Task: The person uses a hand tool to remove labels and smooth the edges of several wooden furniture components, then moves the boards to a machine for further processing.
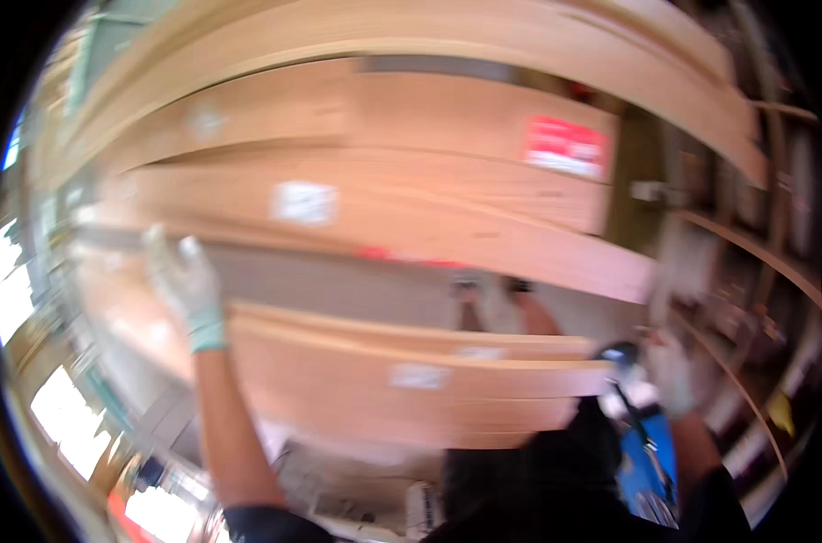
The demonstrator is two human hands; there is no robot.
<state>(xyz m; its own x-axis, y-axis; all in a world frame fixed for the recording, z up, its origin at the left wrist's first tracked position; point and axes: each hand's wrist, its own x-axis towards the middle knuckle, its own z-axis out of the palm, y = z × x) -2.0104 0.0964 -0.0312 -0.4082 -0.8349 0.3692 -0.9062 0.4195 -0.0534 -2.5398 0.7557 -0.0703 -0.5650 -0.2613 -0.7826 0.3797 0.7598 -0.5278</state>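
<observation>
My left hand (186, 285), in a pale glove with a green cuff, reaches forward with fingers stretched and apart. It lies over the left part of the near stack of wooden boards (339, 362); whether it touches them is unclear. My right hand (672, 366), also in a pale glove, is by the right end of that stack, beside a dark rounded object (619, 353). Blur hides its fingers and anything in them. Farther off lie more long boards (411, 195), one with a white label (304, 202), another with a red and white label (567, 147).
A long board (411, 32) arches across the far side. Lower legs and feet (530, 309) show in the gap between the stacks. Shelving with curved-looking strips (746, 244) stands at right. Something blue (646, 462) is at lower right, a bin-like tray (357, 516) at the bottom.
</observation>
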